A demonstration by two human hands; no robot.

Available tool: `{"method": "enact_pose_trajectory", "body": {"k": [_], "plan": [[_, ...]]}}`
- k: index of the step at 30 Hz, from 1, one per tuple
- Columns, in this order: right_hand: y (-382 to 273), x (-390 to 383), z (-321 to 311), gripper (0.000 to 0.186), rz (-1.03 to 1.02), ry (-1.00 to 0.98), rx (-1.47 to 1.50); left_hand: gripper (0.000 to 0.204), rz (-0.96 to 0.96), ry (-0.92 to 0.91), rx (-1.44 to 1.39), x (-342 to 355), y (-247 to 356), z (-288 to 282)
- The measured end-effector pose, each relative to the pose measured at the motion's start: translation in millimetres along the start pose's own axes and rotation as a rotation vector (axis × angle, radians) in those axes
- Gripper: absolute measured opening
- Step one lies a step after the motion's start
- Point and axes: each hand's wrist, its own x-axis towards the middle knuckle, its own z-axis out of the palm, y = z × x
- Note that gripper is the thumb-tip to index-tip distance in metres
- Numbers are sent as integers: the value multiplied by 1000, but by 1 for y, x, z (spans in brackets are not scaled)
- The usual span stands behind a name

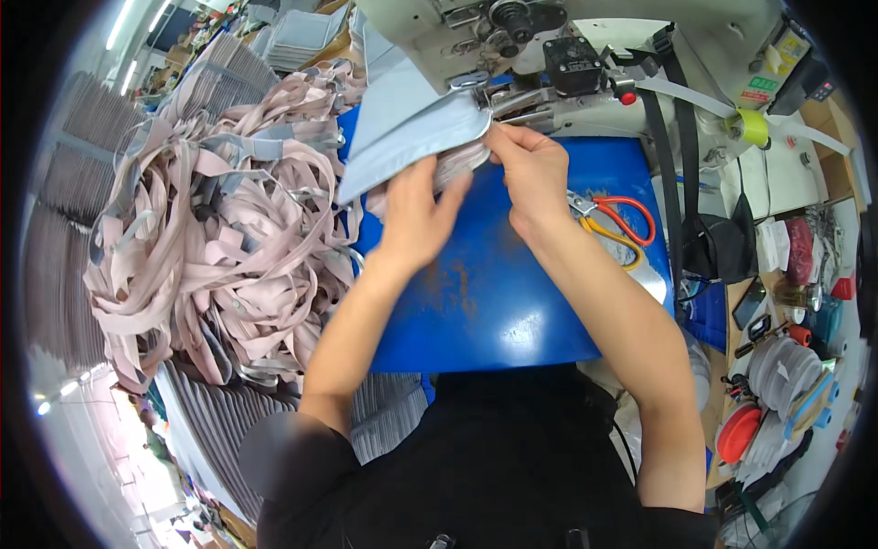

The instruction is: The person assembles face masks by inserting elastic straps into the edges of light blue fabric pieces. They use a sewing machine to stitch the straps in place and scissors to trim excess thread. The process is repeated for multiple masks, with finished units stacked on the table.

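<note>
A light blue fabric panel (412,128) with a stitched border lies slanted at the sewing machine's head. Its right corner is under the needle area. My right hand (538,178) pinches the edge at that corner between thumb and fingers. My left hand (413,215) reaches up to the panel's lower edge, its fingertips hidden beneath the fabric. The left thumb stands apart, slightly smeared by motion, near a pinkish folded fabric layer (464,162) that shows below the panel. The sewing machine (521,37) stands just beyond both hands.
Scissors with red and orange handles (625,221) lie right of my right forearm on the blue work surface (494,302). A large tangle of pinkish straps (247,229) is heaped at left, beside stacked grey panels (64,284). White tape (690,94) runs through a yellow-green guide (750,128) at right.
</note>
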Motion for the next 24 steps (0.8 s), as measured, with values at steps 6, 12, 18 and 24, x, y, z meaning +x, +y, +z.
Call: {"method": "enact_pose_trajectory", "body": {"k": [6,12,18,24], "plan": [[-2,3,-5,28,-19,5,-129,24,-502,-426,-811,53,-83,-34],[17,12,1,21,-102,95,-142,23,-862,-6,-1576,68,-80,20],[9,7,9,20,-58,136,-132,24,-243,310,-455,-21,-51,38],[-1,-1,11,23,17,68,-182,18,236,-136,214,-10,-2,-46]]}}
